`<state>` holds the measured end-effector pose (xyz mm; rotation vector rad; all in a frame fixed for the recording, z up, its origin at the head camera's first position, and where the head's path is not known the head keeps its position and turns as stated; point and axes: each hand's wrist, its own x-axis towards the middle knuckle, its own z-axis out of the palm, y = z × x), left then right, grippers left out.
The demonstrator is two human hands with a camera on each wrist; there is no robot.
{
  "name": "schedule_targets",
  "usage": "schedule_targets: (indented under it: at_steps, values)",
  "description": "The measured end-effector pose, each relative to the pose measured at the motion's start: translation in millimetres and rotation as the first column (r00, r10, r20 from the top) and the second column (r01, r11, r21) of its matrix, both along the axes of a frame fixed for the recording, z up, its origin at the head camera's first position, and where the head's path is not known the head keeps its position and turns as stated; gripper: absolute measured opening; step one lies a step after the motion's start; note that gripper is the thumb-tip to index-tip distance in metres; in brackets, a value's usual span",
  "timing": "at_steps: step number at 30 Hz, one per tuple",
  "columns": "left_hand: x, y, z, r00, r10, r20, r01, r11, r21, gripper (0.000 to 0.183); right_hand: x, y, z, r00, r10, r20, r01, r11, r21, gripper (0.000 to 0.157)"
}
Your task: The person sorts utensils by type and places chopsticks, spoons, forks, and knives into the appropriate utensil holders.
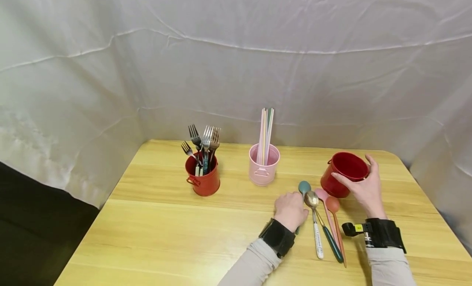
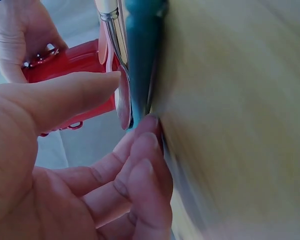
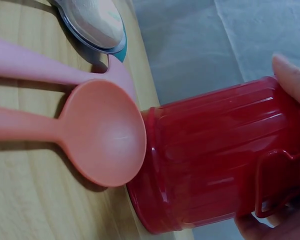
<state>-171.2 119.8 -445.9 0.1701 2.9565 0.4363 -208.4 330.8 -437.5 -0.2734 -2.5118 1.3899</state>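
Observation:
My right hand [image 1: 368, 191] holds a red bucket [image 1: 330, 181] by its rim, thumb on the near left side and fingers round the right. I cannot tell whether its base is flat on the table. My left hand [image 1: 290, 210] is low over a teal spoon [image 1: 304, 187], fingertips touching it at the tabletop. In the left wrist view the thumb stands apart from those fingertips, near a silver spoon bowl [image 2: 123, 102]. Between the hands lie a white-handled spoon [image 1: 317, 237], a green-handled spoon [image 1: 333, 245], a pink spoon [image 1: 330, 216] and an orange spoon [image 1: 333, 205].
Another red bucket [image 1: 206, 185] with several forks [image 1: 206, 136] stands at the left. A pink bucket [image 1: 262, 174] holding chopsticks [image 1: 265, 130] is at the back middle. Grey cloth [image 1: 236, 81] hangs behind the wooden table [image 1: 166, 237].

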Motion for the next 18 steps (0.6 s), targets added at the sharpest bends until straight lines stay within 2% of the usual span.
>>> schedule_targets:
  at_steps: [3, 10, 18]
  values:
    - [0.5, 1.0, 0.4, 1.000, 0.001, 0.018, -0.001, 1.000, -0.004, 0.027, 0.6, -0.9, 0.3, 1.000, -0.014, 0.005, 0.014, 1.000, 0.011, 0.103]
    - [2.8, 4.2, 0.5, 0.999, 0.028, 0.021, -0.028, 1.000, -0.001, 0.012, 2.4, -2.0, 1.1, 1.000, 0.010, 0.006, -0.010, 0.998, 0.058, 0.096]
    - [5.1, 4.9, -0.9, 0.998, 0.043, 0.034, -0.045, 0.998, 0.035, 0.017, 4.1, 1.0, 0.5, 0.999, 0.033, 0.009, -0.034, 0.997, 0.076, 0.096]
